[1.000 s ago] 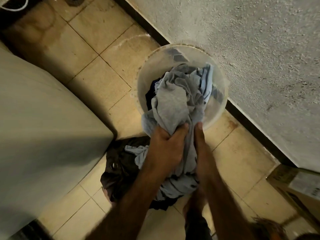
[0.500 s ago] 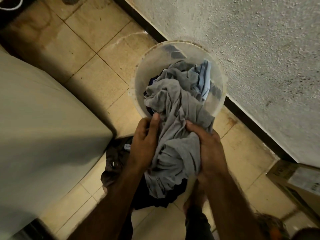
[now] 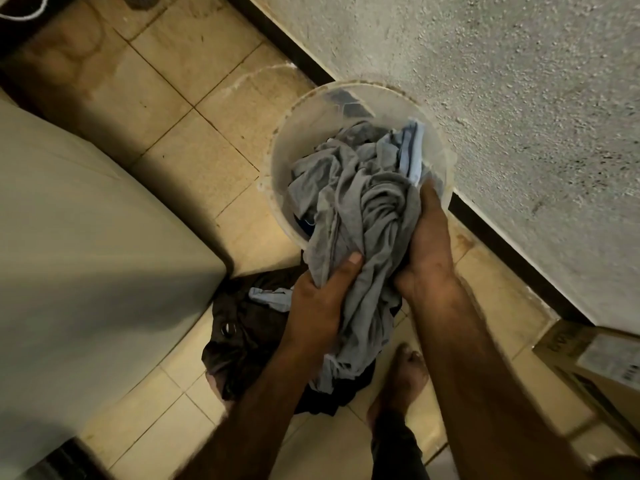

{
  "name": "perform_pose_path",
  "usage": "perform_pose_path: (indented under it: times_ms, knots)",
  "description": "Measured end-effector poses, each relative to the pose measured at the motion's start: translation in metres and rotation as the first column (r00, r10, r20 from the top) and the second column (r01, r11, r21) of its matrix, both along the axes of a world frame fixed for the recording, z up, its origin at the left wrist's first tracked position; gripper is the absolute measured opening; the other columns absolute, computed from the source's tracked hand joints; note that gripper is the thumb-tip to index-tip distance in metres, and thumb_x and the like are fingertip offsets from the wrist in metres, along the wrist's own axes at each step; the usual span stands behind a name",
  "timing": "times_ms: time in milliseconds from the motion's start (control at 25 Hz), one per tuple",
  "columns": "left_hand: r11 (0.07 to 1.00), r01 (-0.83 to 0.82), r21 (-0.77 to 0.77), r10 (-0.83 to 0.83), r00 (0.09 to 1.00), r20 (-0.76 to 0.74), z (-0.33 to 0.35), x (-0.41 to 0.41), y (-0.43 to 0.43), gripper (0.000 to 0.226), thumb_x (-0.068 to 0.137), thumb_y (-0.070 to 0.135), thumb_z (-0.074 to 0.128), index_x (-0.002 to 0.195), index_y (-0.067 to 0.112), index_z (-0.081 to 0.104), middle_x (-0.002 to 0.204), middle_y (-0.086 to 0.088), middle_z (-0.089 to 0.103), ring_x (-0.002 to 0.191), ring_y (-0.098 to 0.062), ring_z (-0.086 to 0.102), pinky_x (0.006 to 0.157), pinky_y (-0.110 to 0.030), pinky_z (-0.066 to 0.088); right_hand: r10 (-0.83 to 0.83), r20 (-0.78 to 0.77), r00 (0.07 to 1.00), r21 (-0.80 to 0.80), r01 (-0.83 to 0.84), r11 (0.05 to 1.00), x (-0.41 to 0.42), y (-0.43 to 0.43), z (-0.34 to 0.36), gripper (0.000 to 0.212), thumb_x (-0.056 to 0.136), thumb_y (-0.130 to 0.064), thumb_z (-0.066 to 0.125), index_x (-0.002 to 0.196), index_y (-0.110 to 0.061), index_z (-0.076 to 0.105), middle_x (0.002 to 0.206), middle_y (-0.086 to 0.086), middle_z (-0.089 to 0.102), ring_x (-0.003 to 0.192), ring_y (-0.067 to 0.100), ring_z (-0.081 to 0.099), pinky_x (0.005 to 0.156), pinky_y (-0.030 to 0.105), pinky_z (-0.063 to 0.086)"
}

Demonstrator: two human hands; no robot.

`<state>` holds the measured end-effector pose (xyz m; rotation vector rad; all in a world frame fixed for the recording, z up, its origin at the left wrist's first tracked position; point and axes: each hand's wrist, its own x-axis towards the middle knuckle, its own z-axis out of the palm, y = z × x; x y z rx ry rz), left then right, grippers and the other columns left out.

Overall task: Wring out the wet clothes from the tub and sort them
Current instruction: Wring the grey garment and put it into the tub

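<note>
Left hand (image 3: 320,303) clamps a fold of the grey garment (image 3: 367,233) under its thumb. Right hand (image 3: 429,247) wraps the bunch from the side, fingertips hidden. Against half a second ago, the right has slid up toward the tub (image 3: 298,143) rim. Garment hangs half out of the tub, over the dark pile (image 3: 249,337). Judgement: re-gripping for a twist, sorting pending.

You are standing barefoot in a home washing corner: stained beige floor tiles (image 3: 166,98) are meeting a rough plastered wall (image 3: 485,81), a plastic tub (image 3: 308,133) is holding clothes (image 3: 346,188), and a white appliance (image 3: 86,254) and a cardboard box (image 3: 595,362) are flanking you.
</note>
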<state>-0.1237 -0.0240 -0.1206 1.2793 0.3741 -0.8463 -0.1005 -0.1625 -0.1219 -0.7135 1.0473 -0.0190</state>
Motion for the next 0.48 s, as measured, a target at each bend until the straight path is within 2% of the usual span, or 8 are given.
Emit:
perform_pose_path:
  times_ms: [80,160,240,280,360,480]
  knots:
    - [0.999,-0.033,-0.033,0.031,0.997,-0.074,-0.008,0.01,-0.005,0.05,0.085,0.04,0.074,0.129,0.019,0.064,0.126,-0.004,0.069,0.117,-0.026,0.065,0.106,-0.049,0.047,0.007,-0.173,0.985,-0.181,-0.039,0.983,-0.02,0.01,-0.007,0.065,0.088,-0.074,0.052,0.126,-0.024,0.069,0.121,0.003,0.074,0.106,0.021,0.073,0.092,0.04,0.059]
    - [0.995,-0.049,-0.091,0.037,0.991,-0.13,-0.014,0.019,-0.013,0.055,0.085,0.042,0.071,0.135,0.019,0.06,0.132,-0.007,0.065,0.123,-0.028,0.061,0.11,-0.048,0.042,0.072,-0.133,0.988,-0.215,-0.1,0.972,-0.05,0.031,-0.008,0.065,0.09,-0.071,0.054,0.133,-0.024,0.064,0.124,-0.003,0.073,0.112,0.016,0.071,0.094,0.038,0.059]
    - [0.99,-0.024,-0.138,0.012,0.996,-0.086,-0.009,0.029,-0.022,0.051,0.092,0.036,0.064,0.137,0.014,0.056,0.134,-0.01,0.063,0.124,-0.029,0.061,0.109,-0.047,0.044,0.213,-0.098,0.972,-0.198,-0.228,0.953,-0.07,0.048,-0.004,0.077,0.081,-0.078,0.057,0.139,-0.028,0.056,0.13,-0.008,0.068,0.122,0.014,0.064,0.102,0.039,0.052]
    - [0.993,0.0,-0.121,-0.006,0.999,-0.053,-0.007,0.034,-0.025,0.045,0.096,0.03,0.061,0.136,0.011,0.056,0.132,-0.011,0.065,0.12,-0.029,0.063,0.106,-0.045,0.047,0.244,-0.091,0.966,-0.222,-0.258,0.94,-0.076,0.052,-0.004,0.076,0.08,-0.075,0.059,0.139,-0.028,0.055,0.128,-0.012,0.068,0.122,0.011,0.064,0.1,0.03,0.053]
    - [0.998,0.051,-0.047,-0.052,0.998,-0.023,-0.002,0.039,-0.029,0.037,0.098,0.024,0.058,0.133,0.009,0.059,0.124,-0.01,0.069,0.112,-0.026,0.068,0.099,-0.042,0.053,0.257,-0.085,0.963,-0.316,-0.271,0.909,-0.079,0.051,-0.005,0.062,0.082,-0.055,0.062,0.137,-0.027,0.057,0.12,-0.016,0.069,0.114,0.002,0.066,0.087,0.014,0.054]
    - [0.955,0.223,0.197,-0.259,0.949,0.181,-0.006,0.043,-0.029,0.05,0.092,0.04,0.065,0.137,0.022,0.054,0.129,0.004,0.066,0.118,-0.011,0.063,0.102,-0.033,0.052,0.277,-0.076,0.958,-0.36,-0.286,0.888,-0.072,0.046,0.002,0.042,0.095,-0.022,0.064,0.137,-0.02,0.059,0.118,-0.01,0.072,0.102,-0.002,0.07,0.079,0.011,0.054]
